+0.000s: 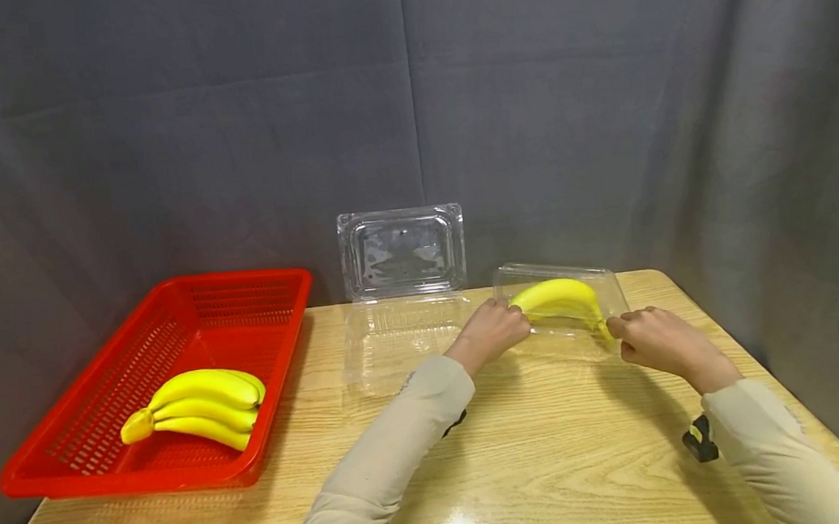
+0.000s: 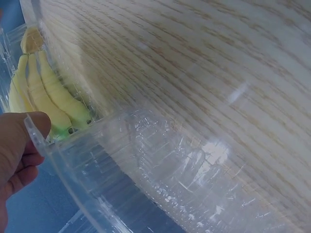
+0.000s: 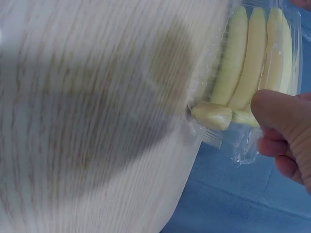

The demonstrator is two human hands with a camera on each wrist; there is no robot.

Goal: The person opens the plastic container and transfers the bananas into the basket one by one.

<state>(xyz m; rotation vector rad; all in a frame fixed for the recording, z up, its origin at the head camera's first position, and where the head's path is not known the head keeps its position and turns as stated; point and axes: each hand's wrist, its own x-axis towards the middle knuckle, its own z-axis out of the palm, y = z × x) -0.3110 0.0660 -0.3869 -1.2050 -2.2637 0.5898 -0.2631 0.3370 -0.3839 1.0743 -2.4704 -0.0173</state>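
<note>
Left hand (image 1: pixel 493 330): right of centre in the head view, fingers curled on the left end of the clear box (image 1: pixel 596 282); the left wrist view shows the thumb (image 2: pixel 29 128) pinching its rim.
Right hand (image 1: pixel 651 339): further right, gripping the right end of the same box; in the right wrist view the thumb (image 3: pixel 279 109) presses on the plastic over the stems.
Clear box: closed over a bunch of bananas (image 1: pixel 557 297), standing on the wooden bench (image 1: pixel 550 456) at centre right.
Open box (image 1: pixel 400 251): just left of the held one, lid upright against the grey curtain (image 1: pixel 235 129), tray flat on the bench.
Red basket (image 1: pixel 95 431): lower left of the frame, holding a second bunch (image 1: pixel 195 399) at its near end.
</note>
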